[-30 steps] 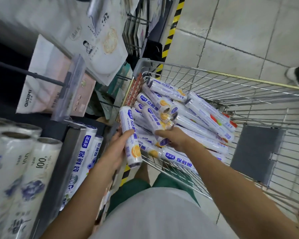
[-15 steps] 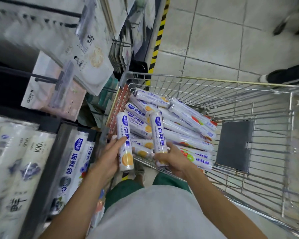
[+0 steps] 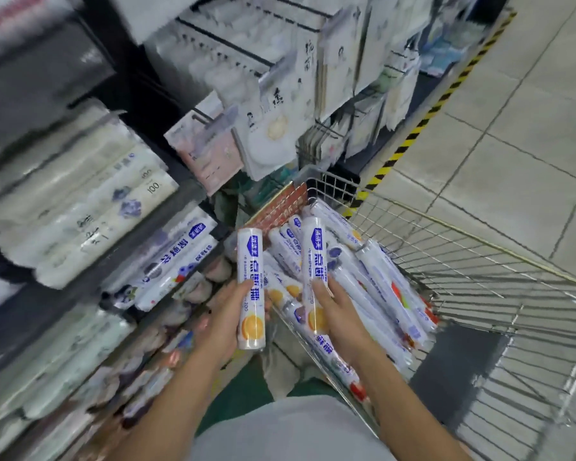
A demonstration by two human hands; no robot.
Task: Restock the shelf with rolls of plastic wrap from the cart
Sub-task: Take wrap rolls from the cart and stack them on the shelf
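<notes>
Gripped upright: one roll (image 3: 250, 287) in the curled fingers of the left hand (image 3: 225, 322), a second roll (image 3: 315, 271) in the right hand (image 3: 341, 319), beside and over the pile (image 3: 379, 287) in the wire cart (image 3: 479, 271). Blurred shelf (image 3: 167, 201) at left; pale tiled floor (image 3: 519, 154), yellow-black striped tape (image 3: 413, 134).

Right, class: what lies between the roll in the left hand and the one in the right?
Head view: other rolls, piled in the cart, lie in the gap between the left-hand roll and the right-hand roll.

left hand (image 3: 223, 322) grips roll (image 3: 250, 261) | right hand (image 3: 341, 316) grips second roll (image 3: 315, 247)
</notes>
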